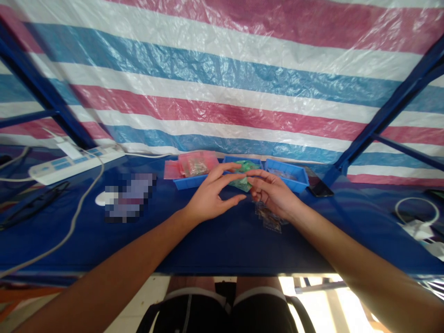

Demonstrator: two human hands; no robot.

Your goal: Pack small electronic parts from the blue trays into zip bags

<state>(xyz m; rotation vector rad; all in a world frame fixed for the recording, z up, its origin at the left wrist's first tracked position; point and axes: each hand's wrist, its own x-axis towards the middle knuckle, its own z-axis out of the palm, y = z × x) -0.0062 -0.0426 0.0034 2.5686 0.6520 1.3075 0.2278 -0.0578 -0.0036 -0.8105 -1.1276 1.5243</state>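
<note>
The left hand [211, 199] is loosely spread, its curved fingers reaching across while the thumb stands apart with nothing visible between them. The right hand [272, 194] curls inward, its fingertips [255, 173] meeting or nearly meeting the left fingertips. The right thumb is hidden, so I cannot tell whether the hands pinch anything small. Just behind them, a green plastic packet [243, 182] sits at the middle blue plastic bin [243, 161], partly covered by the fingers. A small heap of printed packets [270, 219] lies on the blue table cover [225, 245] below the right hand. A pink bag of small parts [197, 163] lies on the left bin [187, 183], and the right bin [287, 175] holds something pale and hard to make out. At left of center, a pixelated patch [130, 198] hides whatever lies there.
</note>
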